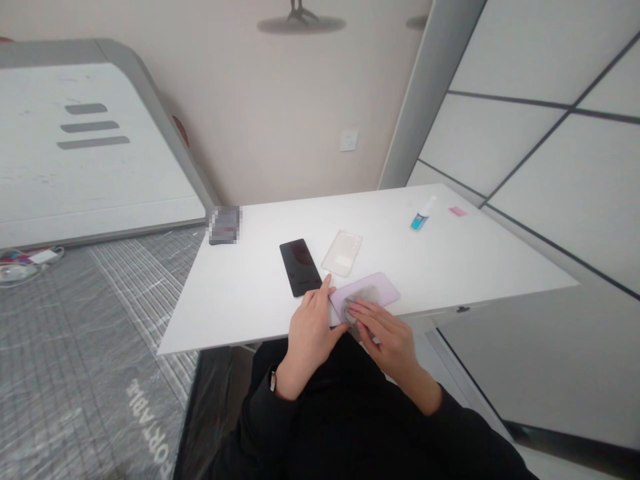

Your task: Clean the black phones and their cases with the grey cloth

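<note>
Left hand point(311, 327) has the lilac case point(383, 288) by its left end, thumb on the near side, fingers at the far corner; grip force can't be told. Right hand point(390, 337) is closed on a grey cloth point(350, 312), fingertips pushing it against the case face. Can't tell if there's a phone inside. Main risk: case sits between the hands, right at the near rim of the surface point(240, 313). Press too hard toward the body with a loose left grip and it could pivot or drop off. Second: black phone point(300, 267) lies just beyond the left fingers, close enough that a sideways swing of that hand could shove it. Clear case point(342, 253), farther out ahead of both hands, looks light, so a knock from the lilac one would probably slide it. Bottle point(419, 221), well out beyond the right hand: low risk unless that arm reaches forward.
</note>
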A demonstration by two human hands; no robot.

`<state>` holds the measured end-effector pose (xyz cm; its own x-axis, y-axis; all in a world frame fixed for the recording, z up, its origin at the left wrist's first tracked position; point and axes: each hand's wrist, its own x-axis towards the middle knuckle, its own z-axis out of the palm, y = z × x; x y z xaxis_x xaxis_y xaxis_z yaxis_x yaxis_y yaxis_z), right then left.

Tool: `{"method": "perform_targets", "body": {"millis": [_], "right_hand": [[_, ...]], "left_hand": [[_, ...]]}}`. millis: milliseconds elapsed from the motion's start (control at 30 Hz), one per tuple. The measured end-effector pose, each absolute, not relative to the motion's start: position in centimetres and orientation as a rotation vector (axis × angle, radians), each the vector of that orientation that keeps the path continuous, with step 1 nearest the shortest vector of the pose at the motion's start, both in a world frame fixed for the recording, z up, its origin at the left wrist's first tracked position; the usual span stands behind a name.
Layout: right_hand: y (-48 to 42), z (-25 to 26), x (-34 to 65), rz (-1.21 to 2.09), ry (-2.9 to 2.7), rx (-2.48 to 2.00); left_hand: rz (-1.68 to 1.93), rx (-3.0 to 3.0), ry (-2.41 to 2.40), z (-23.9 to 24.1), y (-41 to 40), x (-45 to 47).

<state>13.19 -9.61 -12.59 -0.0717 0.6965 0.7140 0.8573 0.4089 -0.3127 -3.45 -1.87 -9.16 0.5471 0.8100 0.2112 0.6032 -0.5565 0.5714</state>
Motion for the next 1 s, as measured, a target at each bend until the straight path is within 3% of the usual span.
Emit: {"method": "perform_targets", "body": {"millis": [267,567,833,1000], "right_hand": [[-7.1,-12.3,17.3,-0.346,-1.613,-1.714],[-9.6,-12.1,12.9,-0.16,-1.915,-1.401],[-8.6,-12.9,18.5,-0.354,-1.605,-1.721],[-6.9,-12.0,14.2,-0.17,-1.817,-1.619]], "left_hand": [[0.62,2.342,1.18,-9.2,-1.8,-3.3],[0.616,2.328,1.157,-9.1,-1.8,-3.4],[0.608,2.363,1.175,-9.2,-1.8,-3.4],[0.629,2.347,1.163,-9.2,-1.7,-3.5]]}}
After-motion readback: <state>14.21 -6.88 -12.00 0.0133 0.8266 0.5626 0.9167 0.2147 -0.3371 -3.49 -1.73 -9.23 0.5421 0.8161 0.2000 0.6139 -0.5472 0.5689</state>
